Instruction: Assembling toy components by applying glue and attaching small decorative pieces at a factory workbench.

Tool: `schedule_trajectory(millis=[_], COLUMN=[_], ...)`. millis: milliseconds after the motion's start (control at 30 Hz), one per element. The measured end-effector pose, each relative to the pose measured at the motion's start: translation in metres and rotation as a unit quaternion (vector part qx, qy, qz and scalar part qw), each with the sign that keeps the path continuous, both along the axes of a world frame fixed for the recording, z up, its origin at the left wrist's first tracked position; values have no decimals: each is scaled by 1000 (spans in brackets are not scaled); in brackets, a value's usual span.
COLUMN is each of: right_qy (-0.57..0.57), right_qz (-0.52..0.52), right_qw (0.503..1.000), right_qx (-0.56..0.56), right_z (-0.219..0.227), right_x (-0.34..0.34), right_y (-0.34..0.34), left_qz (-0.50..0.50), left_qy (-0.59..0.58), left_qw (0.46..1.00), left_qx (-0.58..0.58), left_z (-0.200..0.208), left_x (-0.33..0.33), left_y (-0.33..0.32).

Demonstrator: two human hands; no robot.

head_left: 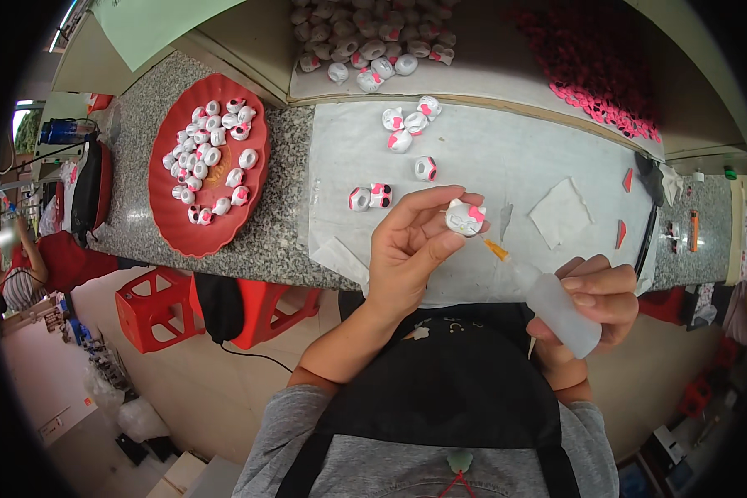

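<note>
White paper lines the worktop. Above it, a cat-head figure, probably light, rigid and slick, best held by its sides, sits pinched in the left hand; the right hand encircles a likely soft squeeze bottle, orange tip nearby.

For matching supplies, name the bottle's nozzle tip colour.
The nozzle tip is orange, head view.

There is 1 bottle, 1 red tray, 1 held cat head and 7 on paper.
</note>
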State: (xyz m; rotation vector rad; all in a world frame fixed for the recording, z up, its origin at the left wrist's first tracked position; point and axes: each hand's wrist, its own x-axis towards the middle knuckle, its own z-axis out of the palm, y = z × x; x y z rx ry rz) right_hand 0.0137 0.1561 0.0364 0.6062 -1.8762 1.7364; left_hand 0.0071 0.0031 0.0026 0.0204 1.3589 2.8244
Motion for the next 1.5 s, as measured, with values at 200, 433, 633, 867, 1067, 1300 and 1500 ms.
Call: schedule_trajectory(millis=[200, 433, 633, 867, 1067, 1300, 1500], right_qy=[19, 10, 8, 16, 15, 15, 13], right_qz=[55, 60, 66, 24, 72, 66, 73], right_qw=[997, 996, 995, 999, 996, 996, 995], right_qx=[50, 66, 72, 30, 60, 65, 64], right_z=[6, 5, 6, 0, 3, 4, 3], right_x=[-3, -3, -3, 0, -4, -4, -5], right_y=[2, 5, 7, 4, 7, 5, 4], left_qz=[-6, -15, -13, -29, -28, -7, 9], left_qy=[7, 4, -7, -6, -4, 31, 85], left_qw=[1000, 1000, 1000, 1000, 1000, 998, 988], left_qx=[4, -2, 2, -3, -10, -46, -127], left_z=[0, -3, -2, -3, -3, -8, -8], left_x=[0, 0, 0, 0, 0, 1, 0], left_y=[0, 0, 1, 2, 3, 1, 1])
